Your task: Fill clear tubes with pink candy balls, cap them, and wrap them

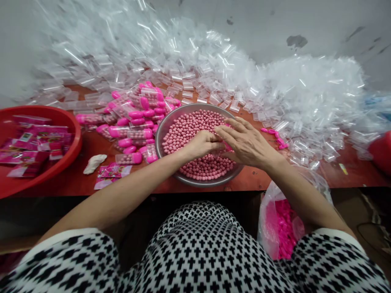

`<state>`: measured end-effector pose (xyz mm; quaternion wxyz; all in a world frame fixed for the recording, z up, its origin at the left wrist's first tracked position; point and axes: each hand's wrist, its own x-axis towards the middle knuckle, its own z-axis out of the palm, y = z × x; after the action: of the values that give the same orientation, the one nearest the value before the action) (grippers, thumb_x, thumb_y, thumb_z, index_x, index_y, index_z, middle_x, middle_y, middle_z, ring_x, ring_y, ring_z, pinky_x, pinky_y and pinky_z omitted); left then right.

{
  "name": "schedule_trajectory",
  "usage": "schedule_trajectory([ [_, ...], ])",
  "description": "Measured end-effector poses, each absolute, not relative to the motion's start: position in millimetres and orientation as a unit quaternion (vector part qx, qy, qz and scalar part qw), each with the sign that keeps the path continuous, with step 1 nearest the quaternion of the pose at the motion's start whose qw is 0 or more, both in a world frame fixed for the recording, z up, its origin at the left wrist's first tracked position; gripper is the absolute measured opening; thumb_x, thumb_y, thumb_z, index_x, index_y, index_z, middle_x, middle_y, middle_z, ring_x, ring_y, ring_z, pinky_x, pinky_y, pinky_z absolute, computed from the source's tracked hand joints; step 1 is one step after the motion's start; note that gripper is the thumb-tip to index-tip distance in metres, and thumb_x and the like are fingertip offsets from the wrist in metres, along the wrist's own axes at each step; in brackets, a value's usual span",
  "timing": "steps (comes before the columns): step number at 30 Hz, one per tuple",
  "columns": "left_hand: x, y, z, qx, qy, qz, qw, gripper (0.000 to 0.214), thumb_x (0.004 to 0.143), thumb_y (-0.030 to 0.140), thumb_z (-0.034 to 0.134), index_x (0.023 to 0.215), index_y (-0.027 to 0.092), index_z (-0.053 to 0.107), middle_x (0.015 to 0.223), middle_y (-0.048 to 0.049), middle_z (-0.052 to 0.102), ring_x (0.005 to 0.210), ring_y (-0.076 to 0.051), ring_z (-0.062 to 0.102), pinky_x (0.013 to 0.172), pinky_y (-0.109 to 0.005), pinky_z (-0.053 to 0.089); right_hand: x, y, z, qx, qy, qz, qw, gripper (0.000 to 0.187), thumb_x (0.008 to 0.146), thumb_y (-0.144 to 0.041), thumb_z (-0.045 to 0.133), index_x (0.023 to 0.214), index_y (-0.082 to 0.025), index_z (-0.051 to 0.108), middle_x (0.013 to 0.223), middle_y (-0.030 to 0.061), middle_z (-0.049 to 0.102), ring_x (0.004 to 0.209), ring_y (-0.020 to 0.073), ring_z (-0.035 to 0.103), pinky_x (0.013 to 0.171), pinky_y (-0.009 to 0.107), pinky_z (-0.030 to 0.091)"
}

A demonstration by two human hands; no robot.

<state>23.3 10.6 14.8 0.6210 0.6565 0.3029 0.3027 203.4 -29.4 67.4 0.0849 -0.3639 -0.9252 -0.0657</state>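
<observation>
Both hands meet over the centre-right of a round grey metal bowl (207, 182), mid-frame on the red counter (249, 179). Small round pink beads (186, 140) fill it. Left hand (205, 143): fingers curled in; can't tell what the grip has. Right hand (247, 142): fingers stretched toward the left's fingertips; grip contents hidden, can't tell. Clear bead-filled tubes with bright pink caps (139, 121) piled left of bowl. Loose clear plastic tubes (210, 61) heaped across upper frame. Clear plastic bag of bright pink pieces (285, 228), lower right.
</observation>
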Motion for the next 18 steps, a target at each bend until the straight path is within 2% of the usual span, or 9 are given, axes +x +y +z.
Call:
schedule_trajectory([
  [2,20.4,10.2,16.9,0.626,0.31,0.306,0.646,0.014,0.078,0.023,0.065,0.071,0.011,0.067,0.061,-0.0019,0.063,0.055,-0.011,0.057,0.056,-0.024,0.047,205.3,-27.3,56.9,-0.412,-0.902,-0.092,0.092,0.065,0.086,-0.044,0.064,0.139,-0.011,0.048,0.129,0.0192,0.063,0.127,0.0358,0.052,0.111,0.054,0.036],
  [5,19.7,10.1,18.0,0.571,0.328,0.353,0.664,0.006,0.079,0.018,0.064,0.076,0.012,0.064,0.062,0.0003,0.061,0.055,-0.009,0.055,0.055,-0.021,0.045,202.7,-26.6,35.1,-0.477,-0.863,-0.102,0.133,0.077,0.083,-0.053,0.065,0.141,-0.008,0.043,0.125,0.0226,0.063,0.115,0.0367,0.058,0.099,0.052,0.046],
  [8,23.3,10.0,15.8,0.553,0.339,0.368,0.667,0.004,0.078,0.014,0.063,0.075,0.013,0.06,0.061,0.0029,0.056,0.053,-0.007,0.051,0.053,-0.02,0.042,192.9,-28.1,16.6,-0.517,-0.83,-0.097,0.185,0.085,0.08,-0.054,0.068,0.145,-0.008,0.036,0.13,0.0239,0.059,0.116,0.0372,0.058,0.097,0.052,0.048],
  [11,25.3,10.4,12.9,0.569,0.338,0.384,0.644,0.004,0.079,0.013,0.061,0.075,0.013,0.061,0.061,0.0032,0.054,0.055,-0.007,0.048,0.053,-0.02,0.039,183.8,-27.5,7.4,-0.538,-0.809,-0.096,0.219,0.079,0.079,-0.045,0.068,0.142,-0.008,0.038,0.126,0.0234,0.06,0.112,0.0363,0.059,0.095,0.051,0.049],
  [14,24.0,11.2,12.0,0.579,0.332,0.395,0.632,0.004,0.079,0.015,0.06,0.076,0.012,0.062,0.064,0.0024,0.056,0.059,-0.009,0.05,0.058,-0.022,0.041,182.3,-23.6,3.7,-0.532,-0.807,-0.097,0.236,0.068,0.077,-0.039,0.066,0.134,-0.008,0.046,0.113,0.0209,0.065,0.102,0.034,0.063,0.087,0.046,0.053],
  [18,22.9,11.6,11.8,0.576,0.331,0.385,0.64,0.005,0.078,0.017,0.063,0.074,0.013,0.062,0.062,0.0028,0.056,0.058,-0.009,0.05,0.057,-0.022,0.042,186.5,-18.1,-0.3,-0.53,-0.808,-0.099,0.237,0.064,0.078,-0.046,0.064,0.129,-0.009,0.051,0.106,0.0201,0.067,0.095,0.0334,0.065,0.078,0.043,0.055],
])
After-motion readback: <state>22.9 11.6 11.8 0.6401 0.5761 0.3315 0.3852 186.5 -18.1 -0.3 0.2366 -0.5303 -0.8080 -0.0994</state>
